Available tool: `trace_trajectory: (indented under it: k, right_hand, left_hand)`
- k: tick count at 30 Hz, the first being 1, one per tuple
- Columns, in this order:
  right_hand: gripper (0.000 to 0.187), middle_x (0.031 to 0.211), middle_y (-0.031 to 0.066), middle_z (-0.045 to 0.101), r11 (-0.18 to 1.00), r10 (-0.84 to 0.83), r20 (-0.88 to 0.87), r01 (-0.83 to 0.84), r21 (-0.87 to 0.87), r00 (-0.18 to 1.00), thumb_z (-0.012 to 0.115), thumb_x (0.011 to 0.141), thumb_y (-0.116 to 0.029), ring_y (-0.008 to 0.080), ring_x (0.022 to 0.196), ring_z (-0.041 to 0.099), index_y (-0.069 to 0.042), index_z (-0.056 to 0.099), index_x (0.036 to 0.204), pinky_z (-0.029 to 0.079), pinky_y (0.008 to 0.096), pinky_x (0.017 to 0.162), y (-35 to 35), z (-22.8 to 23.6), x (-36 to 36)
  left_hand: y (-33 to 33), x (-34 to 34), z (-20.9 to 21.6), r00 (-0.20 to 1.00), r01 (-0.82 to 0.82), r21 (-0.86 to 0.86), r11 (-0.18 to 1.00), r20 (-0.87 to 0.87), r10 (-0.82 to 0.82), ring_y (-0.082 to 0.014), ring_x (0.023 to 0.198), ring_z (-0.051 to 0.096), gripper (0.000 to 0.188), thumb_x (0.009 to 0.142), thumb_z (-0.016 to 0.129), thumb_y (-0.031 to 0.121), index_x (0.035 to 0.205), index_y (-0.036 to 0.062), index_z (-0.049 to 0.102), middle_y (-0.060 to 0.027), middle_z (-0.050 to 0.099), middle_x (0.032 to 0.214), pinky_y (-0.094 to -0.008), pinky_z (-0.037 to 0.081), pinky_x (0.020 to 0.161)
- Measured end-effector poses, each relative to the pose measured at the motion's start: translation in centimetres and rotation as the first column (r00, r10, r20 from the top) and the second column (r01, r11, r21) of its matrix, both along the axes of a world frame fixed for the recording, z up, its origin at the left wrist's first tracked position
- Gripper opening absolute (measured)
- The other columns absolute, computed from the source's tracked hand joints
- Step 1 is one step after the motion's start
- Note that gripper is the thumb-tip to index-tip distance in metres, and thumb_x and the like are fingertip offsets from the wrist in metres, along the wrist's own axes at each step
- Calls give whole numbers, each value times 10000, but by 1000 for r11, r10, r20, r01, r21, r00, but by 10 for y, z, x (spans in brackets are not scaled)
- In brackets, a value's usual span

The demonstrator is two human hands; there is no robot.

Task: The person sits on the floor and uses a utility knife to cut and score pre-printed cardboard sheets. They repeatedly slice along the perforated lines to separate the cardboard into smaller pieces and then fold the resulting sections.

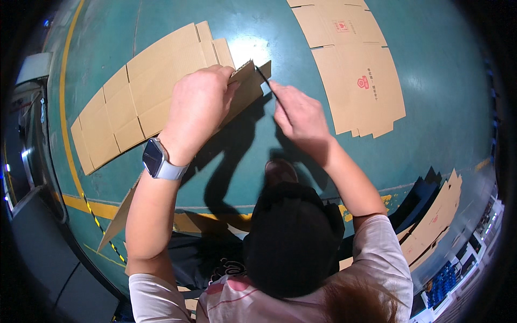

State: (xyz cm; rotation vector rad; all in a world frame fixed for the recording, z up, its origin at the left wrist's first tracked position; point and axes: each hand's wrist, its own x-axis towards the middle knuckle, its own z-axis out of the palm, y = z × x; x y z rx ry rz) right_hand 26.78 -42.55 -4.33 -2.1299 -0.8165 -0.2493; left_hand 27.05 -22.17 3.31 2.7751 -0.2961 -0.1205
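Pinched in the closed left hand [202, 94], a corrugated cardboard piece [247, 90] is held above the floor [441, 102]; a thin dark tool [264, 76], gripped in the curled right hand [302, 112], is set at the piece's far end. Cutting appears to be the step, a steady hold being called for. Creased carton panels [121, 102] are spread toward the floor's left edge, a printed carton blank [350, 64] toward its far right.

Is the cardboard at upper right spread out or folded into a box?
Spread out: the cardboard lies flat on the green floor, marked side up, with no sides standing.
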Motion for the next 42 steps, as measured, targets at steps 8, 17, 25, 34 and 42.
trace_trajectory:
  k: [8, 17, 25, 34, 42]
  right_hand:
    - [212, 736, -39, 479, 690, 146, -782, 504, 519, 605, 501, 935, -65, 26, 572, 393, -19, 507, 1142, 332, 194, 487, 16, -24, 20]
    - [256, 755, -11, 501, 489, 293, -779, 614, 620, 554, 503, 941, -70, 32, 559, 380, 3, 476, 1186, 315, 184, 473, 32, -40, 22]
    - [268, 757, 1, 489, 400, 381, -759, 645, 651, 529, 483, 949, -83, 36, 538, 365, 2, 453, 1201, 311, 187, 465, 38, -39, 20]
    - [266, 773, 0, 482, 367, 383, -755, 662, 653, 532, 484, 951, -91, 41, 557, 378, -11, 440, 1202, 319, 193, 472, 41, -40, 21]
    - [300, 775, -4, 472, 374, 381, -757, 660, 652, 531, 476, 953, -86, 38, 558, 375, -9, 425, 1238, 316, 193, 471, 43, -39, 20]
  left_hand:
    - [-3, -2, 1, 1000, 2, -11, 1000, 17, -1, -385, 725, 576, 150, 837, 621, 153, 819, 13, 570, -191, 588, 756, -439, 457, 625]
    - [-9, -4, 4, 999, 10, 66, 998, 31, -12, -329, 724, 616, 119, 821, 613, 144, 797, 29, 595, -147, 604, 743, -405, 498, 639]
    - [-7, -4, 2, 1000, 4, 10, 1000, 16, -4, -376, 719, 584, 159, 835, 628, 166, 859, 12, 592, -185, 589, 754, -434, 463, 625]
    - [-11, -4, 6, 1000, -10, 70, 997, 4, 10, -322, 742, 619, 122, 820, 624, 145, 839, 24, 616, -145, 616, 769, -397, 499, 657]
    - [-11, -4, 6, 1000, -20, 84, 996, -2, 20, -319, 733, 623, 123, 824, 624, 146, 842, 24, 623, -141, 620, 766, -395, 502, 656]
